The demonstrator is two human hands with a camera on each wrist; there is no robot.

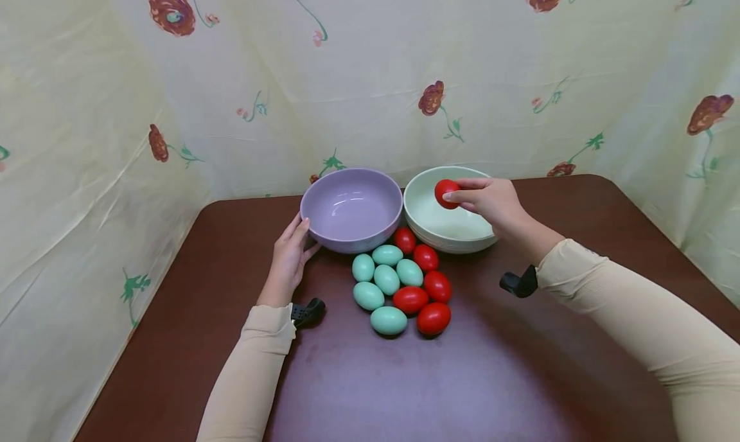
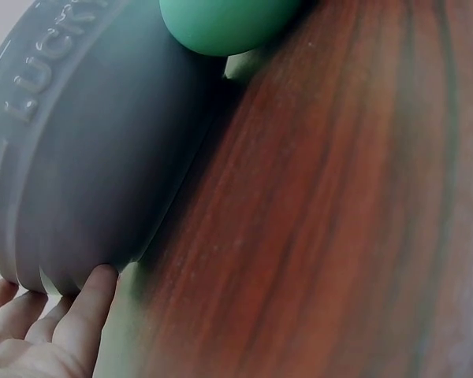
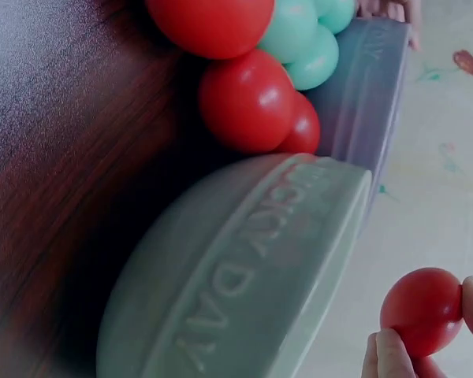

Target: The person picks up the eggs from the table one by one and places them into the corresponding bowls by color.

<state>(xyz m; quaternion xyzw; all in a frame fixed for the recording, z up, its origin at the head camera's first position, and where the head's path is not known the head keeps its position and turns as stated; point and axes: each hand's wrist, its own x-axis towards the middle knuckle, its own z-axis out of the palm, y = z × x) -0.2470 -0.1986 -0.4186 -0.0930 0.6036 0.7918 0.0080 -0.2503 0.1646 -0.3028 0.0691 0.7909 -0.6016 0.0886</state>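
Observation:
My right hand [image 1: 491, 201] pinches a red egg [image 1: 446, 194] between thumb and fingertips, above the pale green bowl [image 1: 451, 244]. In the right wrist view, the held red egg [image 3: 422, 311] shows beyond that bowl's rim. My left hand [image 1: 291, 256] rests against the left side of the purple bowl [image 1: 351, 241], its fingers spread along the outer wall. From the left wrist, fingertips [image 2: 102, 276] touch the wall of the purple bowl [image 2: 102, 157], low down near the table. Several green eggs [image 1: 386, 279] and several red eggs [image 1: 437, 286] lie grouped in front of the bowls.
Both bowls stand side by side near the back edge of the dark brown table [image 1: 358, 390]. Behind and beside the table hangs a flowered cloth [image 1: 370, 76]. Each wrist wears a black camera mount, such as the right one [image 1: 519, 282].

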